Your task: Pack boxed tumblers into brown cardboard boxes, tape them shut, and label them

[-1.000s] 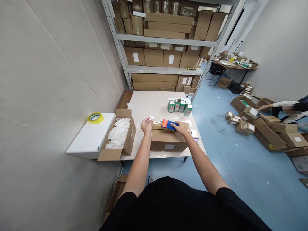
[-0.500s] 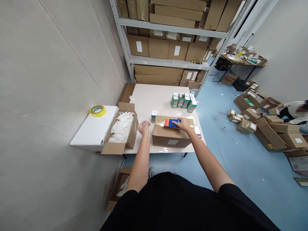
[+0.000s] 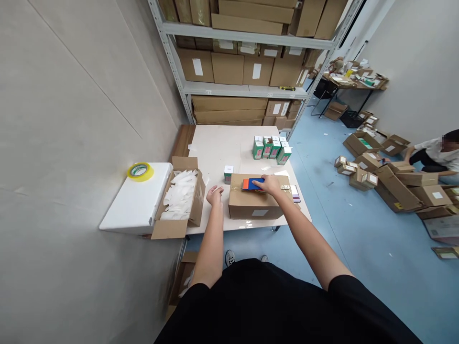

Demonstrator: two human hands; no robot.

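A closed cardboard box (image 3: 254, 211) lies on the table, a pale label on its near side. My right hand (image 3: 269, 184) grips a blue and orange tape dispenser (image 3: 255, 184) against the box's top. Just left of the box, my left hand (image 3: 215, 195) hovers over the table with its fingers curled together; whatever they may pinch is too small to make out. Behind the box's left corner stands a small green and white carton (image 3: 228, 175). Several similar green cartons (image 3: 271, 148) are grouped farther back on the right.
An open carton (image 3: 198, 205) of white packets is at the left, beside a white box (image 3: 138, 203) topped by a yellow tape roll (image 3: 140, 172). Shelving (image 3: 247, 91) with boxes rises behind the table (image 3: 218, 143). On the right, a person (image 3: 435, 155) sits among cardboard boxes.
My right hand and the tape dispenser have shifted slightly left along the box top. My left hand has dropped a little toward me, its fingers still curled. The camera view has turned slightly.
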